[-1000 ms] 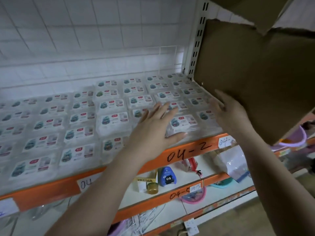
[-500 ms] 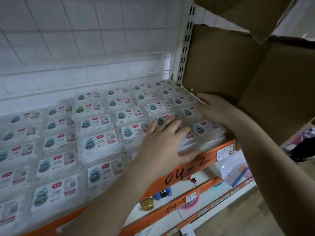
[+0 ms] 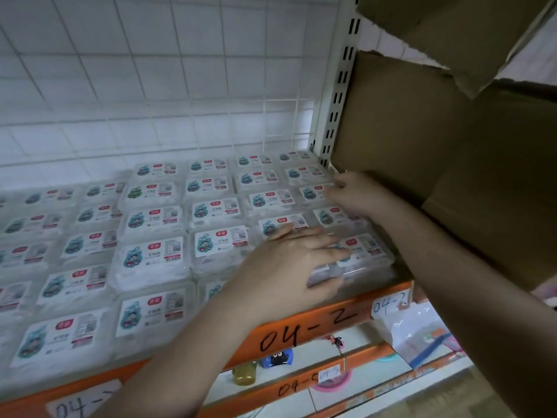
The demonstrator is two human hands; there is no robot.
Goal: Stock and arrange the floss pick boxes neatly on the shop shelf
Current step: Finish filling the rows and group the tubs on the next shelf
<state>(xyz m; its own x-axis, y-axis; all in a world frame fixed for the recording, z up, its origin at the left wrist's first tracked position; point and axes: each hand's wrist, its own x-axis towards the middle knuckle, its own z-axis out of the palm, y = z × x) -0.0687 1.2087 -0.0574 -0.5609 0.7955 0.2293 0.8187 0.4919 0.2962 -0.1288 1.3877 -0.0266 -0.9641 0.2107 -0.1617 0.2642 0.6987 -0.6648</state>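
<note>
Where left hand [image 3: 289, 260] presses: clear floss pick boxes [image 3: 156, 254], labelled lids

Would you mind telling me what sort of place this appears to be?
Probably a shop's stock shelving: rows of identical clear plastic floss pick boxes, an orange metal shelf edge hand-marked "04-2", and a brown cardboard carton beside them.

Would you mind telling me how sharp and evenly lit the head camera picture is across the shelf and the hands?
Head view: soft, flat light with no hard shadows; box labels mid-shelf read fairly crisply, those at the far left smear; the left hand and right hand are slightly motion-blurred; the wall grid and upright post bow from wide-angle distortion; the cardboard carton looks dim.
</note>
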